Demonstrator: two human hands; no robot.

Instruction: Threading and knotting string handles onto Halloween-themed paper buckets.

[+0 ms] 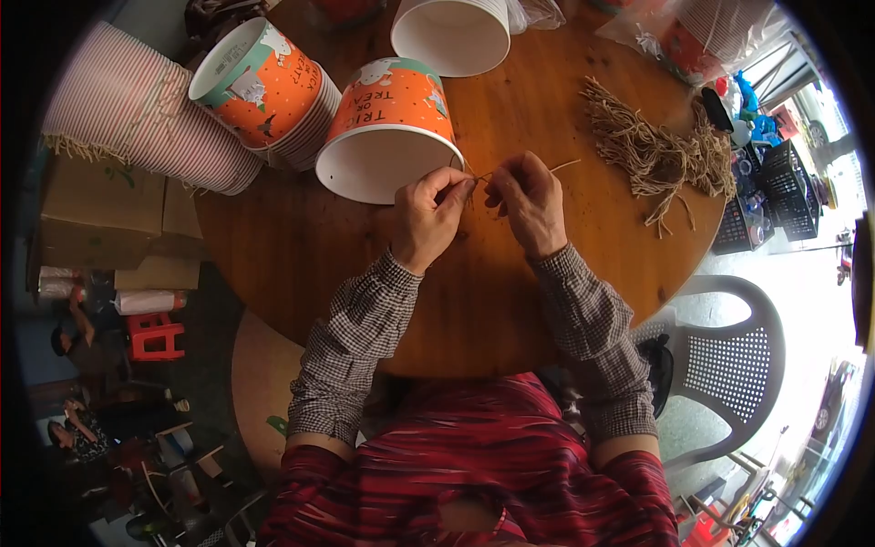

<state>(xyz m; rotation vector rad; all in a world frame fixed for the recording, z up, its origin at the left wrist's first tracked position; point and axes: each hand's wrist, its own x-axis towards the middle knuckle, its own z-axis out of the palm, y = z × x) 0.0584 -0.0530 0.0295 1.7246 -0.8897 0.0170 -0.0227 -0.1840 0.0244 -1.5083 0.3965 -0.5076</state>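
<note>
The left hand (427, 217) and right hand (530, 205) pinched brown twine (567, 166) between them. Just beyond the left hand, an orange paper bucket (412, 108) bore dark inverted lettering (368, 116); a twine bundle (661, 155) lay right of both hands.

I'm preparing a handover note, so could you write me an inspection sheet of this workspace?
Surface: brown wooden table, curved edge.
Job's things: orange printed bucket, mouth toward the person; thin cord near its rim; loose cord bundle to the right.
Clutter: stack of orange buckets and tall nested stack at left; white bucket at back; clear plastic bag at back right.
Hands: left hand and right hand both pinch the cord.
Cables: nothing seen.
Surroundings: grey chair and black crates at right; red stool at left.
</note>
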